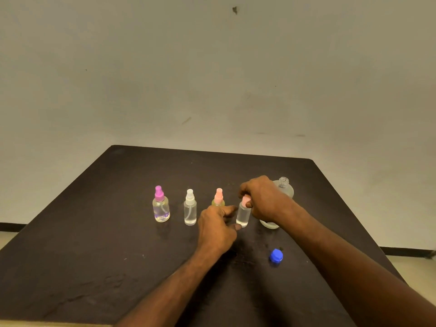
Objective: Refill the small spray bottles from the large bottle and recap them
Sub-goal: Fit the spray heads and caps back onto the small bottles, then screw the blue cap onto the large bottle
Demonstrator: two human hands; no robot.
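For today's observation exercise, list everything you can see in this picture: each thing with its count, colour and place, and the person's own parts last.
Table: one, dark brown, fills the lower picture.
Small spray bottles: four, clear, standing in a row mid-table: purple-capped bottle at far left, white-capped bottle next, peach-capped bottle partly behind the left hand, pink-capped bottle between the hands.
Large bottle: one, clear, uncapped, behind the right hand.
Blue cap: one, lying on the table, near right.
Wall: pale grey, behind the table.
Left hand: fingers at the pink-capped bottle's body.
Right hand: gripping its pink top.
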